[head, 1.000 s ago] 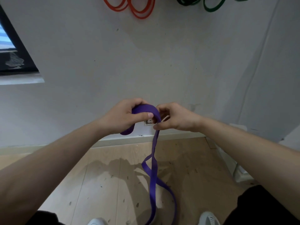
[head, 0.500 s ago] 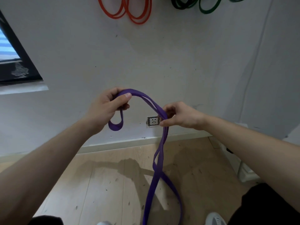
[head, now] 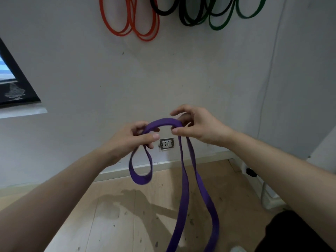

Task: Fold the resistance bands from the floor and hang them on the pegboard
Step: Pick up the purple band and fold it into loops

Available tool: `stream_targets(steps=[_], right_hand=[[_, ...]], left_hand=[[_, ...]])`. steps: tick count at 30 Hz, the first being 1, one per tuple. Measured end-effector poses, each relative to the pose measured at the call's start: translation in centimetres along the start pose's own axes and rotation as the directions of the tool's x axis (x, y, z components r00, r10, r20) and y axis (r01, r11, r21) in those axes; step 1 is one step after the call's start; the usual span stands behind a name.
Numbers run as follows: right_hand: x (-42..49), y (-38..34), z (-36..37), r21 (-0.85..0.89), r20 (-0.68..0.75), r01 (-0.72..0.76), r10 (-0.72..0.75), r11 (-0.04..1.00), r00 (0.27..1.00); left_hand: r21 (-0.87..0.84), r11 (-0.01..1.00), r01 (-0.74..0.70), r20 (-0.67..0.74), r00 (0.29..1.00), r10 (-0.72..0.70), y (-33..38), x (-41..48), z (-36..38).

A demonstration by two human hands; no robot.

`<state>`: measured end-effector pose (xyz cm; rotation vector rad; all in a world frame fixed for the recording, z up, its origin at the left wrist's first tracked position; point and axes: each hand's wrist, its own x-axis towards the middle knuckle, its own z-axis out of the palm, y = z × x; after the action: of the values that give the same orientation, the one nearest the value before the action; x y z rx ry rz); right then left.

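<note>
We're letting the long tail of the purple resistance band [head: 164, 121] dangle toward the floor [head: 109, 215], keeping it untangled. Our left hand [head: 131, 140] is gripping a short fold and our right hand [head: 198, 127] is pinching the arch, probably sizing the next fold. Beyond, orange bands [head: 143, 24] are hanging on the wall.

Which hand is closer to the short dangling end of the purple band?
Left. The left hand grips the purple band right above the short loop, which dangles beneath it. The right hand pinches the band across the arch, where the long strands drop floorward.
</note>
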<state>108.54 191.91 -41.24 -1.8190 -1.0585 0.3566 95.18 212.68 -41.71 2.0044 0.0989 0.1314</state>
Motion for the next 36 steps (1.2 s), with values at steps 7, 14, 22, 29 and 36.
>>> stream_targets(steps=[7,14,22,29,36], right_hand=[[0.4,0.5,1.4,-0.105,0.086,0.022,-0.013,0.994,0.996],[0.3,3.4,2.4,0.103,0.273,-0.167,0.133,0.981,0.953],[0.8,4.2,2.1,0.069,0.344,-0.205,0.169,0.976,0.924],[0.8,3.1,-1.5,0.065,0.132,-0.191,0.181,0.980,0.975],[0.6,0.9,-2.9,0.284,-0.212,-0.015,0.078,0.959,0.974]], left_hand=[[0.109,0.994,-0.023,-0.071,0.997,0.031,1.6,1.2,2.0],[0.040,0.986,-0.159,-0.226,0.960,0.164,2.9,1.3,2.0],[-0.209,0.944,-0.256,-0.416,0.897,0.151,3.3,1.1,0.1],[-0.235,0.946,-0.225,-0.444,0.890,0.102,1.1,1.9,-1.4],[-0.156,0.983,-0.097,-0.248,0.967,0.056,-0.8,1.2,-1.3]])
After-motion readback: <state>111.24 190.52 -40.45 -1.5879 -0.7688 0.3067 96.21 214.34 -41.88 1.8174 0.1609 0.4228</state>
